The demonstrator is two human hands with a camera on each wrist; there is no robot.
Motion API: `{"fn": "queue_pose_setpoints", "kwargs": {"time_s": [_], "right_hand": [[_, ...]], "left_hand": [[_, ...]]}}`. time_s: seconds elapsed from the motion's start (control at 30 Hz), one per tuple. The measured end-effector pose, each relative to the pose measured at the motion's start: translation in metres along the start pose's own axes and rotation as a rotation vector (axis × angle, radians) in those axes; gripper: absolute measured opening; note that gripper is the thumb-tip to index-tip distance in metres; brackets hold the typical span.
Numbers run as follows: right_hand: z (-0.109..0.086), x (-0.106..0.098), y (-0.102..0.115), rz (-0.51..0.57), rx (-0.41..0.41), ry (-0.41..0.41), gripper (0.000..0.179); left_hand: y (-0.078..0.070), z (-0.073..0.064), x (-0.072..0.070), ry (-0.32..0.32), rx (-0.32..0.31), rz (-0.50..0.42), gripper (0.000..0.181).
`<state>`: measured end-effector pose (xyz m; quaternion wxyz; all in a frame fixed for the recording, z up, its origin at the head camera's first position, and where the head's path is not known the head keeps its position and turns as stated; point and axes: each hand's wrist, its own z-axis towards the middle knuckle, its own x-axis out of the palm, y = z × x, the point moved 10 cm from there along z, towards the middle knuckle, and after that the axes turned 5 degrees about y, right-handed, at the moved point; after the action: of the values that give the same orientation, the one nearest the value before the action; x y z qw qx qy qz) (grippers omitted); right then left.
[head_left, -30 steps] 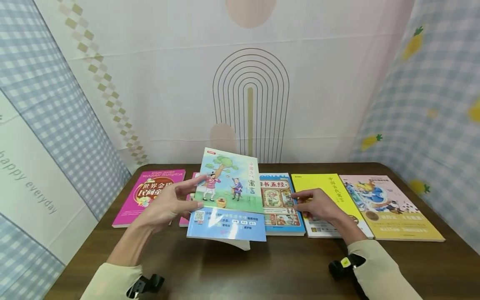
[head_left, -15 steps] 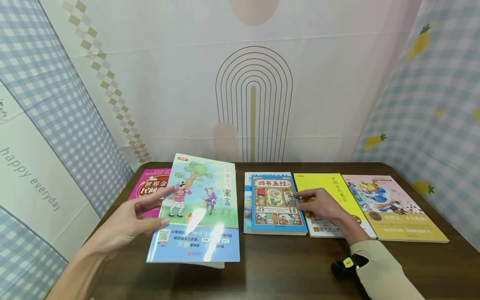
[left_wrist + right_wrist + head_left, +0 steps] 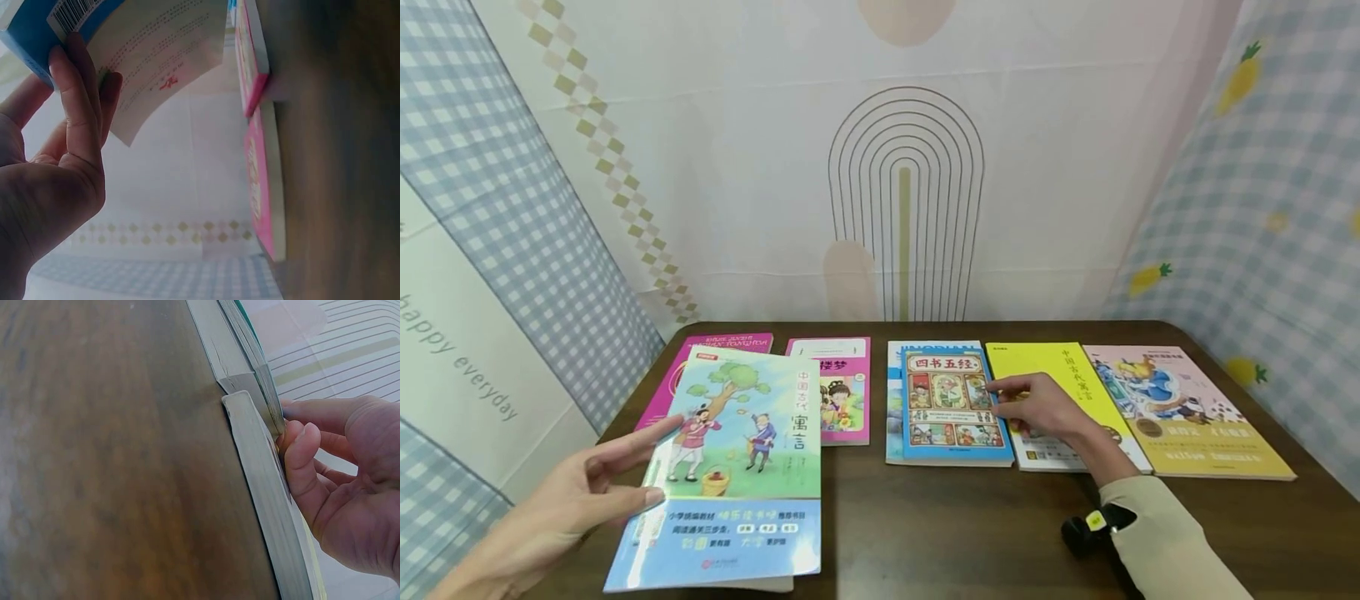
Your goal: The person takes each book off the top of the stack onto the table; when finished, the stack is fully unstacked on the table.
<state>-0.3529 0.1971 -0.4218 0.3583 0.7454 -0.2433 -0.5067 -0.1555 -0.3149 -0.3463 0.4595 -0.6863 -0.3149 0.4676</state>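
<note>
My left hand [image 3: 561, 504] grips the left edge of a paperback book [image 3: 737, 450] with a green and blue cover, thumb on the front and fingers behind. It is raised over the table's front left. From below, the left wrist view shows its back cover [image 3: 169, 53] drooping open. My right hand [image 3: 1045, 408] pinches the right edge of a small blue book [image 3: 958, 408], fingertips at its cover and side. That book lies on a larger light blue book [image 3: 895, 417]. In the right wrist view, the right thumb [image 3: 303, 453] is bent beside the stacked pages.
On the brown table [image 3: 925, 533], a magenta book [image 3: 662, 392] lies far left, partly covered by the raised book. A pink book [image 3: 846, 408] lies right of it. A yellow book [image 3: 1037, 362] and a pink-and-gold book [image 3: 1195, 417] lie at right. Cloth [image 3: 760, 208] hangs behind.
My left hand has carried the green and blue book left and toward me, uncovering the pink book and the small blue one. My right hand has stayed at the small blue book's edge.
</note>
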Motion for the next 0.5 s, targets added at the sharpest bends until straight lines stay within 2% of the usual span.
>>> {"fn": "queue_pose_setpoints", "kwargs": {"time_s": [0.1,0.2,0.3,0.43,0.5], "right_hand": [[0.001,0.000,0.001,-0.001,-0.005,0.001,0.050],[0.001,-0.001,0.001,-0.008,-0.008,-0.001,0.049],[0.001,-0.001,0.001,-0.021,-0.011,-0.001,0.048],[0.001,-0.002,-0.001,-0.023,-0.008,0.001,0.049],[0.001,-0.002,-0.001,-0.021,-0.005,0.000,0.050]], "left_hand": [[0.018,-0.011,-0.006,0.027,-0.024,0.016,0.070],[0.032,-0.019,-0.006,0.095,-0.020,-0.039,0.070],[0.043,-0.027,0.001,0.204,-0.020,-0.210,0.070],[0.055,-0.040,0.012,0.347,-0.070,-0.507,0.069],[0.062,-0.046,0.015,0.380,-0.115,-0.618,0.068]]}}
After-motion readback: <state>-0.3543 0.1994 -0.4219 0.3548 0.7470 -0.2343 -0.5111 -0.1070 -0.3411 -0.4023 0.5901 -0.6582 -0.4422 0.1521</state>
